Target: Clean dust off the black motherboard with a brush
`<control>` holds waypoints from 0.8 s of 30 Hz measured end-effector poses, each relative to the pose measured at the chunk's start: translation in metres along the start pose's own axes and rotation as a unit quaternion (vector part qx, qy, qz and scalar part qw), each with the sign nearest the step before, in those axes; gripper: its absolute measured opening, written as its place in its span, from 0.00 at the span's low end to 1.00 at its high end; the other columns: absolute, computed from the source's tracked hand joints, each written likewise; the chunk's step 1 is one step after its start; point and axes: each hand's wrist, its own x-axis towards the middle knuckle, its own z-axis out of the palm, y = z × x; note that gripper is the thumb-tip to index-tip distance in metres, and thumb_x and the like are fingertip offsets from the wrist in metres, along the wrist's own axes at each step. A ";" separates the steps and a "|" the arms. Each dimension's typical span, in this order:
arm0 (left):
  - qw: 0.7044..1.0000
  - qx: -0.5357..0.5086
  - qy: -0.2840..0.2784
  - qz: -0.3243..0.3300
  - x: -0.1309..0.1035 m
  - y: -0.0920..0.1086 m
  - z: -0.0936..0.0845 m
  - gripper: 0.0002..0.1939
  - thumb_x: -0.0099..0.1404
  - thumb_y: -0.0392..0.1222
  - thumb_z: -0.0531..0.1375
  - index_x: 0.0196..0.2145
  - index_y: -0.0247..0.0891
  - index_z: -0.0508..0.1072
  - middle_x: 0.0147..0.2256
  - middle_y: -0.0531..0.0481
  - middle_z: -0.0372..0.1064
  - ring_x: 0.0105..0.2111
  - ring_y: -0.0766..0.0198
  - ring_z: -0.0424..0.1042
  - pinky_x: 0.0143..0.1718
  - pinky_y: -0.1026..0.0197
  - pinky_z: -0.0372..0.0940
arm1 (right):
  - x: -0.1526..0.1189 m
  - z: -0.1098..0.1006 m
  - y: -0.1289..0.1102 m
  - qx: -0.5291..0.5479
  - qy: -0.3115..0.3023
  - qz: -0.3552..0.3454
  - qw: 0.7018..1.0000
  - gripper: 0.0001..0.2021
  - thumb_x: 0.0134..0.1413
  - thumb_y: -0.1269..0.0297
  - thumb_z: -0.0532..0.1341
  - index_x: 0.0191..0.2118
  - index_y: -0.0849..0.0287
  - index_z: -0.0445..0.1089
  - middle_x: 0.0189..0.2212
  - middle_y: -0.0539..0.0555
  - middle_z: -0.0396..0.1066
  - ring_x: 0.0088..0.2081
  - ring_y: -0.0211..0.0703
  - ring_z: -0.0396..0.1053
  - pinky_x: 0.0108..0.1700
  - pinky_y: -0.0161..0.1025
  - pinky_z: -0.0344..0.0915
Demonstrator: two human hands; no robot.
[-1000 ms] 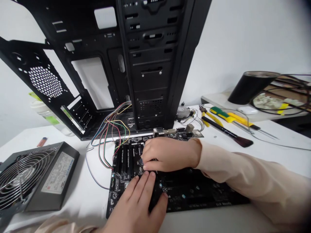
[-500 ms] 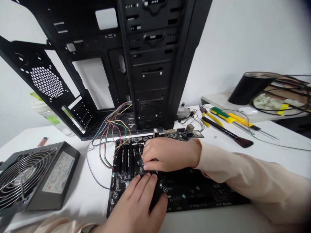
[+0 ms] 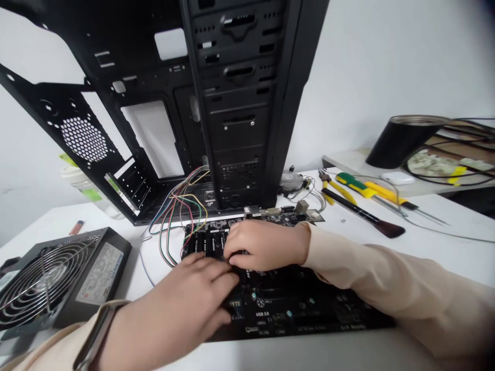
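A black motherboard (image 3: 309,309) lies flat on the white table, with white lettering such as "USB 3.0". Over its left part rests my left hand (image 3: 189,299), palm down, fingers slightly bent and apart, with nothing visible in it. My right hand (image 3: 263,245) is on the upper middle of the board, thumb and fingers pressed together near the slots; whatever is between the fingertips is hidden. Coloured wires (image 3: 170,232) run from the case to the board's left side, close to my left hand.
Behind the board stands an open black computer case (image 3: 240,139). A power supply (image 3: 102,273) with a fan sits at left. Pliers (image 3: 340,188), screwdrivers (image 3: 358,184) and a brush (image 3: 363,214) lie at right. A black cylinder (image 3: 402,141) is on the shelf behind.
My left hand has moved left and up across the board, uncovering the lettering at its lower middle. My right hand stays nearly in place. The view has shifted slightly.
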 end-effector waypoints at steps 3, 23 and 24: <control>0.998 0.044 0.004 -0.044 0.003 -0.007 0.008 0.10 0.64 0.37 0.57 0.43 0.37 0.70 0.41 0.44 0.71 0.43 0.52 0.70 0.47 0.47 0.63 | 0.000 0.003 -0.001 -0.008 0.004 0.009 1.000 0.10 0.56 0.73 0.57 0.35 0.63 0.76 0.32 0.54 0.76 0.35 0.42 0.68 0.45 0.39 0.63; 0.988 -0.048 0.103 -0.107 0.003 0.001 0.043 0.08 0.66 0.34 0.50 0.38 0.35 0.68 0.40 0.43 0.63 0.41 0.52 0.62 0.43 0.45 0.64 | 0.003 0.020 0.001 -0.028 0.056 0.025 0.998 0.10 0.54 0.71 0.56 0.32 0.61 0.75 0.29 0.53 0.75 0.33 0.42 0.68 0.44 0.42 0.61; 0.988 -0.048 0.104 -0.107 0.003 0.001 0.043 0.08 0.66 0.34 0.50 0.39 0.35 0.68 0.40 0.43 0.63 0.41 0.52 0.62 0.43 0.44 0.64 | 0.004 0.020 0.001 -0.027 0.058 0.028 0.998 0.10 0.54 0.71 0.56 0.32 0.61 0.75 0.29 0.53 0.75 0.33 0.42 0.68 0.44 0.42 0.61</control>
